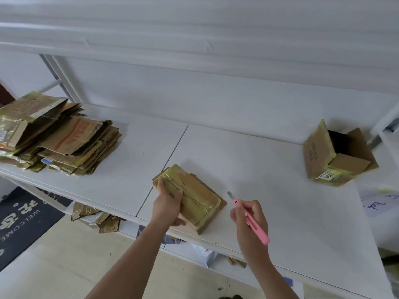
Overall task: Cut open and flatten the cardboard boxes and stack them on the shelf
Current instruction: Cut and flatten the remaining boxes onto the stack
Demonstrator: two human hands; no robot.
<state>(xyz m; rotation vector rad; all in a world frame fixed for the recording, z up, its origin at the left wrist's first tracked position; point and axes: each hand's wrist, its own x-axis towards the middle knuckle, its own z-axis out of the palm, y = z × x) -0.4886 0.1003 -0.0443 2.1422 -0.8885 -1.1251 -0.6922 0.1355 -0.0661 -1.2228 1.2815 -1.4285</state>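
Note:
A small taped cardboard box (195,196) lies on the white shelf (269,190) near its front edge. My left hand (167,205) grips the box's left side, fingers curled over its top. My right hand (250,221) holds a pink utility knife (251,219) just right of the box, blade out and pointing up-left, not touching the cardboard. A stack of flattened boxes (58,137) lies at the shelf's left end. An open brown box (339,154) with raised flaps stands at the right end.
A lower shelf holds cardboard scraps (103,219). A dark welcome mat (23,219) lies on the floor at left. White paper with writing (382,203) sits at the right edge. A white upper shelf (194,52) overhangs.

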